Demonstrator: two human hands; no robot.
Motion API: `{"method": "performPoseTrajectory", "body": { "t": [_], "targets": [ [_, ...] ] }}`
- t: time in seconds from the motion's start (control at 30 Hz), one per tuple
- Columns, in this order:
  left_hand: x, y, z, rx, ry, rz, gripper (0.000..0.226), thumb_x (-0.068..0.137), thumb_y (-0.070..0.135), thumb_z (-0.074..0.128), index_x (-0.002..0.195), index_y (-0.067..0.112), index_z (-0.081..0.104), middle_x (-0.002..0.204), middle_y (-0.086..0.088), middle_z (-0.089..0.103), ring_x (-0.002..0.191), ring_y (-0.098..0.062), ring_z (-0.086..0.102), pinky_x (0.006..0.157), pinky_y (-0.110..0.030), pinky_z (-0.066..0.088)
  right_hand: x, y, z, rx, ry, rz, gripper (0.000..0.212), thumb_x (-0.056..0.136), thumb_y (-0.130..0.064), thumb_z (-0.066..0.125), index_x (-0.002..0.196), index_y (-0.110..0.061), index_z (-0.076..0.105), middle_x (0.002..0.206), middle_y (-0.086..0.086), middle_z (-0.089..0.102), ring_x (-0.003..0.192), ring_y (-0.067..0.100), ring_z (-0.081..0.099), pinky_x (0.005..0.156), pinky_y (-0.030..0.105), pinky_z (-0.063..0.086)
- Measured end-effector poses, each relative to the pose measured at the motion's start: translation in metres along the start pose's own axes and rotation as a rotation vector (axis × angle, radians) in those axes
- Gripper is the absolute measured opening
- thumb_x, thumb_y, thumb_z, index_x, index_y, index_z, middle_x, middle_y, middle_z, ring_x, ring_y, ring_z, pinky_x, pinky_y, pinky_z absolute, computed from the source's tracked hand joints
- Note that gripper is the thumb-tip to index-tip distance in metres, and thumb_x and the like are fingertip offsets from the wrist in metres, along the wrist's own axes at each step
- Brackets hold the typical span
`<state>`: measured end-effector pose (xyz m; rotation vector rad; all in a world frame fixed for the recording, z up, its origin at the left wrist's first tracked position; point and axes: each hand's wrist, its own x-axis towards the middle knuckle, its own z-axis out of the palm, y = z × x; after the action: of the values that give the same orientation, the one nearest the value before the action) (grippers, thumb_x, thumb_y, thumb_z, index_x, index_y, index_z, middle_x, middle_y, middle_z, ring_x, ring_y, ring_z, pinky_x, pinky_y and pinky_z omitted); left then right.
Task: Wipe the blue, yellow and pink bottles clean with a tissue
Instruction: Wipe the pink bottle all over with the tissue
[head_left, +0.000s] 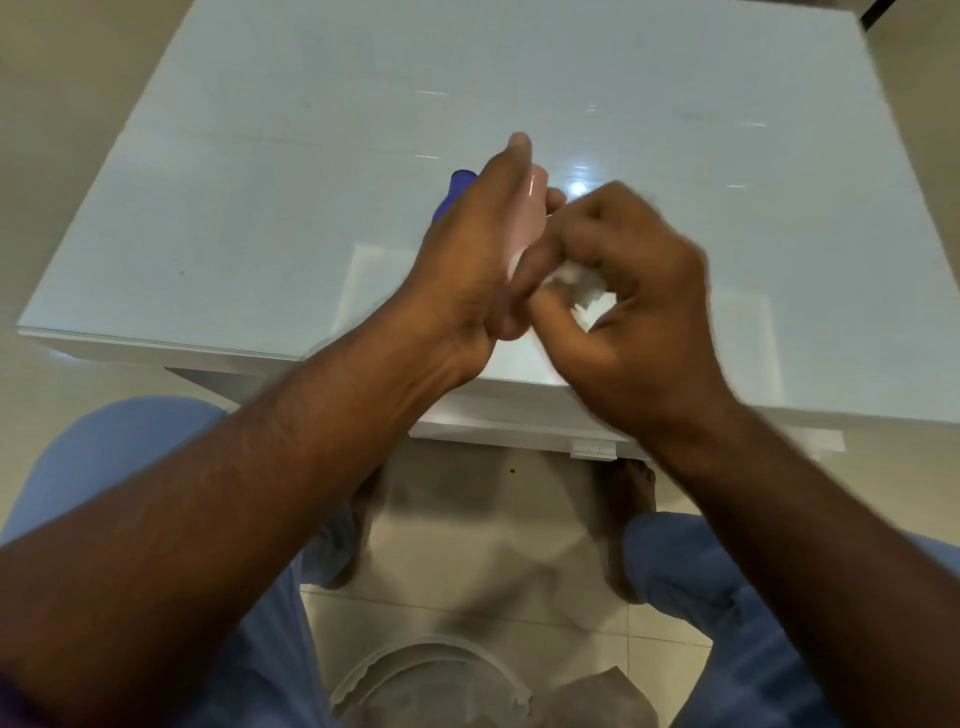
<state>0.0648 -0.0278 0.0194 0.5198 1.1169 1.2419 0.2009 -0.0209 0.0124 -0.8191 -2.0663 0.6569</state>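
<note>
My left hand (470, 260) grips a pink bottle (527, 213), holding it above the near part of the white glass table (260, 182). Its pale lower end shows by my thumb. Pressed against that end is a crumpled white tissue (584, 296), bunched in my right hand (623, 280), which is blurred. A blue bottle (453, 195) lies on the table behind my left hand, mostly hidden by it. No yellow bottle is visible.
The table's front edge (156, 348) runs just under my wrists. Below it are my knees in blue trousers (104, 457), bare feet on the tiled floor (493, 571), and a white round bin with a liner (431, 680).
</note>
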Motion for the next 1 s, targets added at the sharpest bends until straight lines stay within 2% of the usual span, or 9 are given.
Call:
{"method": "performPoseTrajectory", "body": {
  "t": [0.1, 0.2, 0.3, 0.43, 0.5, 0.63, 0.73, 0.87, 1.0],
  "targets": [
    [0.001, 0.003, -0.010, 0.007, 0.117, 0.015, 0.043, 0.102, 0.055, 0.051, 0.105, 0.014, 0.066, 0.092, -0.001, 0.067, 0.090, -0.019, 0.068, 0.074, -0.036, 0.058, -0.008, -0.008, 0.008, 0.016, -0.092, -0.064, 0.018, 0.076, 0.003, 0.065, 0.077, -0.009, 0.078, 0.085, 0.001, 0.067, 0.080, 0.016, 0.064, 0.075, 0.031, 0.055],
    [0.004, 0.002, -0.010, 0.061, 0.095, 0.052, 0.046, 0.100, 0.059, 0.050, 0.111, 0.017, 0.068, 0.111, -0.002, 0.069, 0.111, -0.022, 0.068, 0.092, -0.042, 0.058, 0.002, -0.003, 0.000, 0.019, 0.128, 0.057, 0.021, 0.080, 0.007, 0.065, 0.082, -0.010, 0.077, 0.088, 0.004, 0.066, 0.084, 0.005, 0.063, 0.080, 0.014, 0.051],
    [0.002, 0.000, -0.004, 0.119, 0.059, 0.060, 0.048, 0.102, 0.058, 0.048, 0.118, 0.017, 0.067, 0.124, -0.005, 0.071, 0.117, -0.017, 0.068, 0.106, -0.042, 0.052, 0.009, 0.005, -0.007, -0.004, 0.253, 0.144, 0.021, 0.085, 0.004, 0.066, 0.087, -0.015, 0.074, 0.095, 0.006, 0.069, 0.088, 0.007, 0.066, 0.073, 0.011, 0.044],
    [-0.001, 0.001, -0.003, 0.079, 0.037, 0.021, 0.047, 0.104, 0.057, 0.045, 0.096, 0.016, 0.066, 0.083, 0.001, 0.072, 0.083, -0.016, 0.071, 0.080, -0.038, 0.055, -0.007, -0.008, 0.007, 0.007, 0.111, 0.102, 0.023, 0.078, 0.009, 0.066, 0.080, -0.011, 0.077, 0.088, 0.006, 0.064, 0.086, 0.010, 0.063, 0.077, 0.018, 0.051],
    [-0.005, 0.006, -0.003, 0.088, 0.105, 0.019, 0.046, 0.101, 0.059, 0.049, 0.097, 0.018, 0.070, 0.087, 0.001, 0.073, 0.087, -0.020, 0.073, 0.080, -0.041, 0.058, -0.010, -0.014, 0.011, 0.012, 0.086, 0.072, 0.023, 0.077, 0.008, 0.068, 0.078, -0.012, 0.079, 0.086, 0.001, 0.064, 0.083, 0.007, 0.059, 0.074, 0.017, 0.049],
    [-0.014, 0.013, 0.002, 0.058, 0.133, 0.045, 0.047, 0.101, 0.059, 0.051, 0.107, 0.016, 0.070, 0.096, -0.002, 0.070, 0.094, -0.021, 0.071, 0.079, -0.039, 0.060, -0.011, -0.022, 0.008, 0.116, 0.194, 0.129, 0.020, 0.080, 0.003, 0.065, 0.084, -0.012, 0.077, 0.092, 0.003, 0.068, 0.091, 0.014, 0.066, 0.079, 0.031, 0.059],
    [-0.023, 0.018, 0.011, 0.030, 0.066, 0.028, 0.044, 0.103, 0.055, 0.047, 0.113, 0.014, 0.063, 0.103, -0.003, 0.066, 0.094, -0.022, 0.071, 0.076, -0.038, 0.061, -0.012, -0.025, 0.005, 0.181, 0.251, 0.206, 0.019, 0.084, -0.003, 0.066, 0.093, -0.017, 0.075, 0.101, 0.004, 0.070, 0.099, 0.008, 0.067, 0.076, 0.019, 0.051],
    [-0.025, 0.012, 0.008, 0.027, 0.085, 0.034, 0.045, 0.104, 0.056, 0.046, 0.104, 0.016, 0.065, 0.106, -0.006, 0.071, 0.102, -0.025, 0.071, 0.090, -0.042, 0.058, -0.010, -0.016, -0.004, 0.209, 0.260, 0.273, 0.007, 0.095, -0.016, 0.079, 0.095, -0.019, 0.072, 0.098, 0.003, 0.074, 0.089, 0.011, 0.070, 0.073, 0.020, 0.052],
    [-0.025, 0.002, 0.000, 0.102, 0.230, 0.043, 0.039, 0.103, 0.057, 0.047, 0.092, 0.028, 0.071, 0.097, 0.002, 0.074, 0.095, -0.016, 0.070, 0.079, -0.036, 0.057, 0.000, -0.003, -0.011, 0.174, 0.235, 0.262, 0.014, 0.095, -0.013, 0.079, 0.107, -0.017, 0.073, 0.100, -0.006, 0.073, 0.091, 0.012, 0.070, 0.077, 0.024, 0.056]
  ]
}}
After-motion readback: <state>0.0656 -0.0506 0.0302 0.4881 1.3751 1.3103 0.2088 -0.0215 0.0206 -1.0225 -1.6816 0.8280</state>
